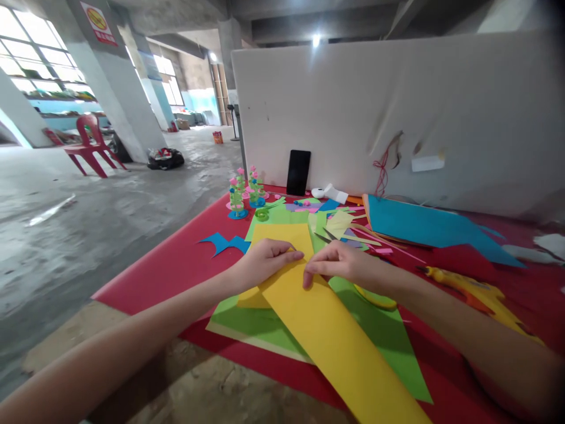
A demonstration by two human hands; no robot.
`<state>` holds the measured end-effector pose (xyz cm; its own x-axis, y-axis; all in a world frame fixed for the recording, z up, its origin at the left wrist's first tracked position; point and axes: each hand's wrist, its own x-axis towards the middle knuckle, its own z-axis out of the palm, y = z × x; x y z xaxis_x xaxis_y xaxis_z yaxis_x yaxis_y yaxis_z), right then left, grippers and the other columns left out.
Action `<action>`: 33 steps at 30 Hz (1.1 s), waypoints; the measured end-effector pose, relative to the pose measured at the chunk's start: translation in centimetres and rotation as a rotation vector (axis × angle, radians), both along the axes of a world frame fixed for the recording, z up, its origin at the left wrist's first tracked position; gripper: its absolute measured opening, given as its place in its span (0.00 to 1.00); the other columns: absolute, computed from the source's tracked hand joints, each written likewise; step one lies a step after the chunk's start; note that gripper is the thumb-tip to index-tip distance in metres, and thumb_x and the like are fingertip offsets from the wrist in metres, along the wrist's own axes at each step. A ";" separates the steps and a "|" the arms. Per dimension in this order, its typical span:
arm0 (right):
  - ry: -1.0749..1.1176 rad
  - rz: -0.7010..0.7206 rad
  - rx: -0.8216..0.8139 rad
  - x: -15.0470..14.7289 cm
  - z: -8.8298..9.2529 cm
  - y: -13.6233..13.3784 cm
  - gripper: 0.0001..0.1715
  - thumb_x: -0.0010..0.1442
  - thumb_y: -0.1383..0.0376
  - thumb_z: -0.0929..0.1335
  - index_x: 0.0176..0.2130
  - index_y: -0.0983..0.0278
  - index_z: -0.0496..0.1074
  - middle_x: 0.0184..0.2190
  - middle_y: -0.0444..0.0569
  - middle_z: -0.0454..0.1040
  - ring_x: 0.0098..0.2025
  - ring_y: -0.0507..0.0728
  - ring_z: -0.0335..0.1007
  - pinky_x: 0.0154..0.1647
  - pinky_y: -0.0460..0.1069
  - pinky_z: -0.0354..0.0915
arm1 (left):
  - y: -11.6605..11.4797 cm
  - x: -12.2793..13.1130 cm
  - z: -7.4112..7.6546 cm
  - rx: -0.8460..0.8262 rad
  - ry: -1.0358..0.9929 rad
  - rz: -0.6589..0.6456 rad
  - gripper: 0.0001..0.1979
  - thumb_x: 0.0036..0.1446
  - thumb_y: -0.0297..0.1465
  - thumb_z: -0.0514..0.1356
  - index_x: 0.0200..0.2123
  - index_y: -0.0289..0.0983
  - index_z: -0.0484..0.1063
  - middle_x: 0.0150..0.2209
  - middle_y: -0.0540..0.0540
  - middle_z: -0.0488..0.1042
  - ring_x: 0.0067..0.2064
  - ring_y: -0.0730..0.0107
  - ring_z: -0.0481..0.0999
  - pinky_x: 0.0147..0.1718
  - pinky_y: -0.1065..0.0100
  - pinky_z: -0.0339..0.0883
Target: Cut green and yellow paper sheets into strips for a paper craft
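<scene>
A long yellow paper sheet (335,341) lies slanted over green paper sheets (384,341) on the red table (176,265). My left hand (265,262) is closed, its fingertips pinching the yellow sheet's far end. My right hand (342,265) is closed too, fingertips pressing and pinching the same yellow sheet a little to the right. The two hands almost meet over the fold of the paper.
Paper scraps and strips (339,227) are scattered behind my hands. Small paper flower models (245,191) stand at the back left, a black phone (298,172) leans on the white board (397,112). Blue sheets (424,227) and a yellow tool (468,288) lie at the right.
</scene>
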<state>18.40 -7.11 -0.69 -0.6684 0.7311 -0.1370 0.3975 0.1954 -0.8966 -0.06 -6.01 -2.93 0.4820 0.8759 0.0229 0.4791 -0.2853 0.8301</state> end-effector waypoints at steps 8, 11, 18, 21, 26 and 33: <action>-0.105 -0.093 -0.082 2.8 0.1 -1.2 0.18 0.53 0.56 0.63 0.26 0.65 0.76 0.20 0.46 0.68 0.23 0.49 0.54 0.23 0.45 0.51 | 2.4 -3.4 -0.6 -0.061 -0.222 0.275 0.19 0.46 0.45 0.57 0.23 0.33 0.67 0.19 0.51 0.67 0.19 0.77 0.66 0.16 0.77 0.57; -0.182 -0.128 -0.081 4.4 0.5 -2.7 0.19 0.54 0.55 0.63 0.26 0.65 0.76 0.19 0.45 0.68 0.22 0.49 0.55 0.22 0.46 0.50 | 3.0 -4.4 -0.5 -0.052 -0.253 0.312 0.18 0.46 0.44 0.58 0.24 0.33 0.68 0.20 0.51 0.69 0.20 0.77 0.68 0.17 0.77 0.59; -0.293 -0.107 -0.075 6.2 1.2 -4.5 0.19 0.54 0.55 0.62 0.27 0.62 0.77 0.26 0.47 0.75 0.28 0.52 0.64 0.28 0.46 0.57 | 2.3 -4.0 -0.8 0.027 -0.176 0.189 0.18 0.48 0.44 0.57 0.23 0.33 0.69 0.19 0.51 0.67 0.19 0.78 0.66 0.16 0.78 0.57; -0.327 -0.064 -0.092 6.1 1.7 -4.7 0.17 0.54 0.57 0.63 0.26 0.64 0.77 0.25 0.47 0.75 0.27 0.51 0.65 0.28 0.45 0.59 | 2.0 -3.6 -1.2 0.081 -0.116 0.179 0.18 0.49 0.44 0.56 0.23 0.33 0.69 0.18 0.51 0.65 0.19 0.79 0.64 0.16 0.78 0.55; -0.290 -0.044 -0.220 7.2 1.4 -5.5 0.16 0.54 0.59 0.63 0.27 0.66 0.76 0.27 0.49 0.76 0.31 0.53 0.69 0.33 0.46 0.64 | 2.5 -4.3 -1.1 0.115 -0.159 0.287 0.18 0.48 0.44 0.56 0.23 0.32 0.68 0.19 0.51 0.65 0.19 0.79 0.63 0.16 0.78 0.54; -0.246 -0.313 -0.004 9.0 0.1 -5.3 0.21 0.56 0.53 0.60 0.27 0.63 0.74 0.26 0.51 0.75 0.28 0.56 0.70 0.32 0.50 0.65 | 2.8 -4.7 -1.7 0.034 -0.172 0.362 0.18 0.47 0.44 0.57 0.24 0.32 0.68 0.19 0.51 0.66 0.20 0.78 0.64 0.17 0.77 0.55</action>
<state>27.44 -12.41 -0.58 -0.3597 0.8935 -0.2688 0.6406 0.0271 -0.7674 -4.79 -3.23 -4.66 0.1291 0.9857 0.1083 0.4089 -0.1524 0.8998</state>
